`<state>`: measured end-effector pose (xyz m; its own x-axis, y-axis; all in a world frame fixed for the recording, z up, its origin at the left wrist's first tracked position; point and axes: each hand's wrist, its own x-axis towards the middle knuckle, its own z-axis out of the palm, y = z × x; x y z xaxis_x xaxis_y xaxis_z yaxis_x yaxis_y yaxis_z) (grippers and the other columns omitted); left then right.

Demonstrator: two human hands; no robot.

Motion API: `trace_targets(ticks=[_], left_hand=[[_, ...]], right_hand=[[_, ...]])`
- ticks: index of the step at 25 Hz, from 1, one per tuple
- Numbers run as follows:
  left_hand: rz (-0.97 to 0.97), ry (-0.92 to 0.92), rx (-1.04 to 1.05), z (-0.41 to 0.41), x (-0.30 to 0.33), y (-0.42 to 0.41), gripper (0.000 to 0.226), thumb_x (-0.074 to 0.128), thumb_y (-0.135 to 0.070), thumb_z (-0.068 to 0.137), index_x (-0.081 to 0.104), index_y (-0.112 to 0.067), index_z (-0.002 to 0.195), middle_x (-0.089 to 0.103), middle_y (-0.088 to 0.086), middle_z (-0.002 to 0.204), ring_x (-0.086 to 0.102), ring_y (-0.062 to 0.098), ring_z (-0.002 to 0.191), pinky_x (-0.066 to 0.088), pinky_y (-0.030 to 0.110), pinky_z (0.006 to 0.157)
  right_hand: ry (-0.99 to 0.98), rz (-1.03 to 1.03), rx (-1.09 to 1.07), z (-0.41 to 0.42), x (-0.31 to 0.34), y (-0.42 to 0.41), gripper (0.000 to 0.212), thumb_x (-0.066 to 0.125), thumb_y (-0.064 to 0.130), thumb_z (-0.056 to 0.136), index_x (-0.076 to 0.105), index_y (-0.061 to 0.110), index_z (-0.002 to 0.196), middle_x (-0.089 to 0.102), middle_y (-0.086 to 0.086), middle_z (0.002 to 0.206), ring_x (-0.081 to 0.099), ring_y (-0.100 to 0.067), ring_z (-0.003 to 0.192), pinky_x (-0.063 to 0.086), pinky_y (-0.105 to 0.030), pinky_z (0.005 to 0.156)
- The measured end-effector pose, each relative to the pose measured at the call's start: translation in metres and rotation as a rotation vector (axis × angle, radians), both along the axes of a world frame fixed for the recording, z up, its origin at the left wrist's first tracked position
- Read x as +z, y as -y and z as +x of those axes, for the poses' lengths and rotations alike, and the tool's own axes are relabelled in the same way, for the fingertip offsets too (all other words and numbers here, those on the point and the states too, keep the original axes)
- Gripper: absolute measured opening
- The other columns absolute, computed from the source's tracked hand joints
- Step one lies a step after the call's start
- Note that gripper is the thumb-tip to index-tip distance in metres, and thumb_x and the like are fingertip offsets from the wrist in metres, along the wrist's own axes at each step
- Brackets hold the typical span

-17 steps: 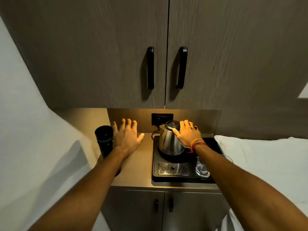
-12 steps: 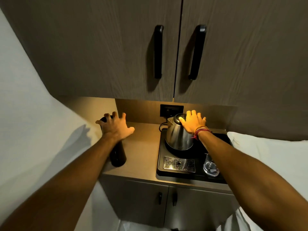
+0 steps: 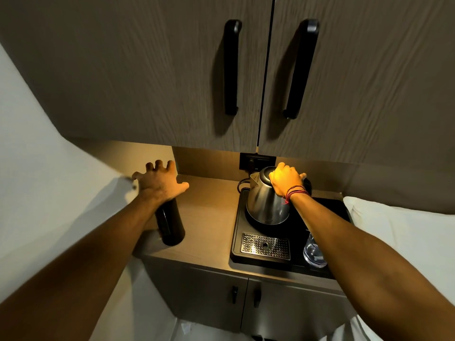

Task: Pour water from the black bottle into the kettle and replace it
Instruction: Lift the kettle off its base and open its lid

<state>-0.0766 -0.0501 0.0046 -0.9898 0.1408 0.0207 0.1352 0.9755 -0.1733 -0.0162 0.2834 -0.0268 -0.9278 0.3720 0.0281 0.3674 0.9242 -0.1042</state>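
The black bottle (image 3: 171,225) stands upright at the left edge of the wooden counter (image 3: 209,217). My left hand (image 3: 157,184) hovers over its top with fingers spread, hiding the cap; contact cannot be made out. The steel kettle (image 3: 266,205) sits on its base on a black tray (image 3: 327,210) at the right. My right hand (image 3: 286,179) lies over the kettle's lid with fingers curled around it, just in front of the black handle.
A drip grille (image 3: 264,246) and a clear glass (image 3: 314,253) sit on the tray's front. A wall socket (image 3: 257,162) with a cord is behind the kettle. Upper cabinet doors (image 3: 172,82) hang low overhead. White bedding (image 3: 406,232) lies at the right, a white wall (image 3: 49,180) at the left.
My left hand has moved left from beside the bottle to above its top. My right hand's fingers have curled over the kettle lid. The view has moved closer and tilted down.
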Motion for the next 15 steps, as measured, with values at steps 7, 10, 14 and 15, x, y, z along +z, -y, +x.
trace_targets(ticks=[7, 10, 14, 15], left_hand=[[0.030, 0.014, -0.005, -0.003, 0.002, -0.001, 0.081, 0.049, -0.074, 0.082, 0.035, -0.019, 0.139, 0.042, 0.015, 0.145, 0.041, 0.039, 0.132, 0.041, 0.060, 0.099], [0.036, 0.004, -0.020, -0.003, 0.003, 0.000, 0.080, 0.049, -0.075, 0.081, 0.036, -0.019, 0.138, 0.043, 0.014, 0.143, 0.043, 0.038, 0.130, 0.042, 0.057, 0.097], [0.030, -0.033, -0.073, -0.003, -0.001, 0.007, 0.078, 0.049, -0.073, 0.083, 0.036, -0.018, 0.137, 0.047, 0.013, 0.138, 0.049, 0.035, 0.123, 0.048, 0.050, 0.088], [0.037, -0.044, -0.080, -0.003, -0.001, 0.009, 0.078, 0.049, -0.073, 0.083, 0.036, -0.018, 0.136, 0.048, 0.014, 0.137, 0.050, 0.035, 0.121, 0.049, 0.048, 0.085]], right_hand=[[-0.214, -0.401, -0.044, 0.006, 0.008, -0.022, 0.031, 0.035, 0.022, 0.097, 0.050, 0.003, 0.116, 0.051, -0.031, 0.125, 0.050, -0.050, 0.117, 0.041, -0.053, 0.098], [-0.243, -0.559, -0.149, 0.020, 0.000, -0.038, 0.042, 0.028, 0.031, 0.101, 0.052, 0.001, 0.119, 0.052, -0.032, 0.129, 0.046, -0.046, 0.124, 0.036, -0.046, 0.101], [-0.261, -0.613, -0.224, 0.029, -0.014, -0.043, 0.032, 0.034, 0.013, 0.096, 0.063, 0.000, 0.088, 0.061, -0.034, 0.117, 0.054, -0.045, 0.109, 0.040, -0.045, 0.093], [-0.272, -0.619, -0.224, 0.030, -0.014, -0.042, 0.030, 0.035, 0.011, 0.096, 0.061, 0.005, 0.082, 0.061, -0.035, 0.118, 0.054, -0.045, 0.110, 0.039, -0.046, 0.096]])
